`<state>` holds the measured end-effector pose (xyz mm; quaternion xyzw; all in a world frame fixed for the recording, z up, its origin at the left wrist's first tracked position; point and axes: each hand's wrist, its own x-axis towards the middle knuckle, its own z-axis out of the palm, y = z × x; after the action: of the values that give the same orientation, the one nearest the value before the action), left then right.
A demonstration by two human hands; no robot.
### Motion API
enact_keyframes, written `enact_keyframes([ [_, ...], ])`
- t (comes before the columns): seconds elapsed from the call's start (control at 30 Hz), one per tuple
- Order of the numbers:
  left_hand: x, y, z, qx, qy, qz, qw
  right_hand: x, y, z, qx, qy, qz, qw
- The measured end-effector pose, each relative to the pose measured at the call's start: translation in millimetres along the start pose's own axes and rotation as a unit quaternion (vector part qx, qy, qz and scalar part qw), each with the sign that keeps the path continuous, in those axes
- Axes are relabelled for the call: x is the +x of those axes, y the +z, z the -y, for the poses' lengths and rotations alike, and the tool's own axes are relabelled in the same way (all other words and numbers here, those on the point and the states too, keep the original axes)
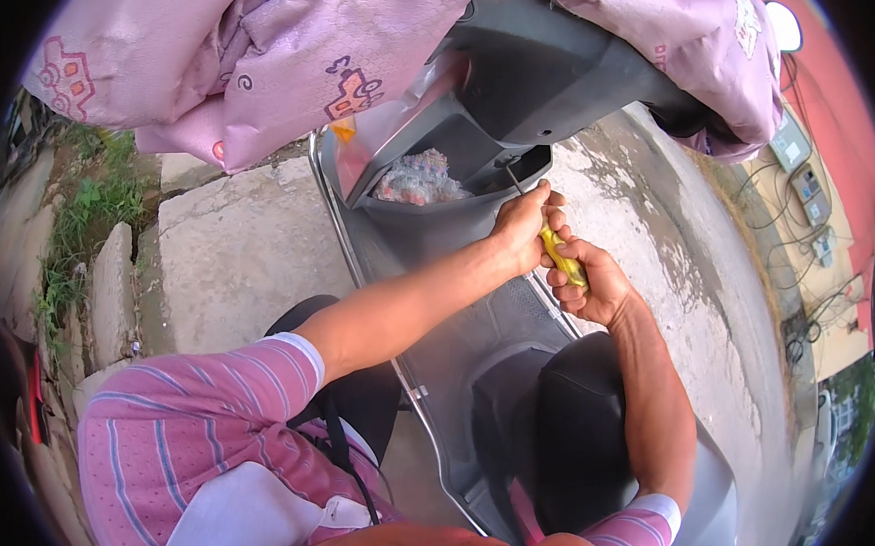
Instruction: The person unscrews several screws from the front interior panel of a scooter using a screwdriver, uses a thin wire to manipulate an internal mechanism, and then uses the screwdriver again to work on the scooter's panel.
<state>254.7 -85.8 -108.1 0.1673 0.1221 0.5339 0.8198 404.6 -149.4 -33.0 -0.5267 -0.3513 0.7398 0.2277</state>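
A screwdriver with a yellow handle point(564, 257) is held in front of me, its thin dark shaft slanting up and left to the grey inner front panel of a scooter point(400, 234). My right hand point(598, 285) wraps round the handle. Just ahead of it, my left hand point(526, 224) is closed about the shaft near the handle. The shaft's tip reaches the edge of an open pocket point(533, 164) at the panel's right, but what it touches is too small to make out. In the larger pocket beside it lies crumpled clear plastic point(420, 178).
Pink printed cloth point(300, 67) drapes over the handlebar on both sides. The black scooter seat point(583, 406) is close under my right arm, and a metal side rail point(415, 389) runs along the left. Concrete slabs point(254, 231) and a wet-patched road point(673, 254) flank the scooter.
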Motion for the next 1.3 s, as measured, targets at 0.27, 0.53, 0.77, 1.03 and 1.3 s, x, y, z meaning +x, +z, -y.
enact_keyframes([
  [0.27,3.9,-6.0,-15.3,0.012,-0.075,-0.023,0.997,14.5,26.7,-22.6,-0.081,-0.063,-0.069,0.992],
  [0.53,0.1,-5.5,-16.4,-0.032,-0.081,0.053,0.995,12.9,47.2,-35.9,-0.273,-0.137,-0.238,0.922],
  [0.77,14.5,-19.1,-5.7,-0.092,-0.076,0.199,0.973,17.8,46.5,-45.0,-0.442,-0.243,-0.35,0.789],
  [1.03,40.0,-25.2,-3.8,-0.167,0.005,0.377,0.911,27.6,41.9,-38.7,-0.594,-0.291,-0.436,0.61],
  [1.3,13.3,-29.0,-21.1,0.017,-0.002,0.199,0.98,13.3,34.6,-12.3,-0.595,-0.235,-0.351,0.684],
])
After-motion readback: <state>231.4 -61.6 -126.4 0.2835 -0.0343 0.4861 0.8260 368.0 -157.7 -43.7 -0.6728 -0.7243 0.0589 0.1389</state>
